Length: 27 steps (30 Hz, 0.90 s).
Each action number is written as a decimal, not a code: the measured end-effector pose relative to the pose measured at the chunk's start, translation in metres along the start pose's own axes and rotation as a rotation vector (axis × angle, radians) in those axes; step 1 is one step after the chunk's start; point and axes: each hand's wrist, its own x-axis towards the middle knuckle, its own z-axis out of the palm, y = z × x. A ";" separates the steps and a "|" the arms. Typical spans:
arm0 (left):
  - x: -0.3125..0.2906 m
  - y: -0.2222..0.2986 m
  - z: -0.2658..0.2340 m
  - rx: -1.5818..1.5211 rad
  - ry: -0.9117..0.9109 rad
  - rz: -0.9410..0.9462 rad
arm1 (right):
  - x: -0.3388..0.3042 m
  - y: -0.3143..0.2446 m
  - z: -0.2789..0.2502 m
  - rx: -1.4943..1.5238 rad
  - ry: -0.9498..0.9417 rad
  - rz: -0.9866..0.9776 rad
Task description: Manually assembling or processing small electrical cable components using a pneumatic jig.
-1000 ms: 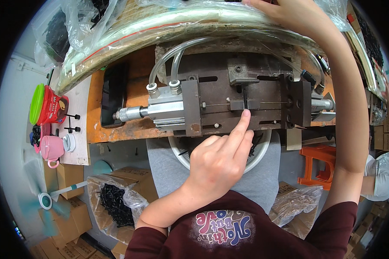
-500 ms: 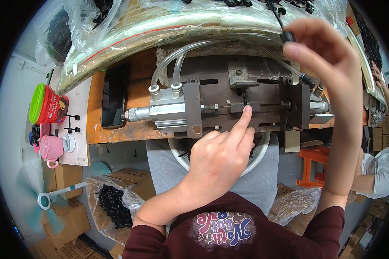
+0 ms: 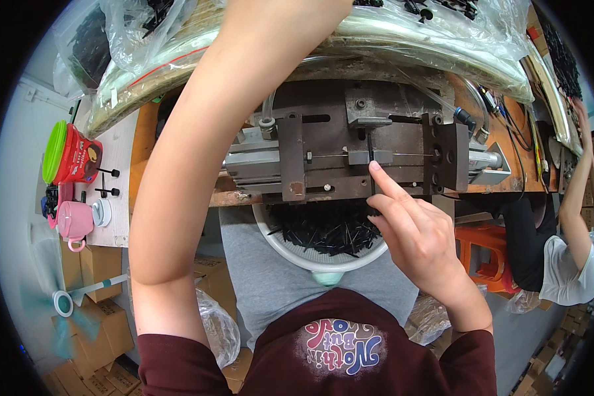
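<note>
A thin black plastic stick lies lengthwise across the small metal block in the middle of a dark metal clamping fixture. My right hand has its index fingertip pressed on the stick, while its other fingers curl round the stick's near end. Exactly how those fingers grip is partly hidden. My left arm crosses the fixture's left side toward the far edge, and only the back of my left hand shows; its fingers are cut off by the top of the picture.
Over my lap sits a white basket with many black sticks. Bagged black parts lie beyond the fixture. A pink cup and red tub stand at left, above a fan. Another person sits at right near an orange stool.
My left hand has left the fixture and reached up past the far edge. My right hand has come down from the upper right, where it held a black stick, to the fixture's middle.
</note>
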 end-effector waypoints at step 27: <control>-0.188 0.080 -0.017 -0.574 -0.123 0.047 | 0.156 0.082 -0.090 -0.319 0.102 0.190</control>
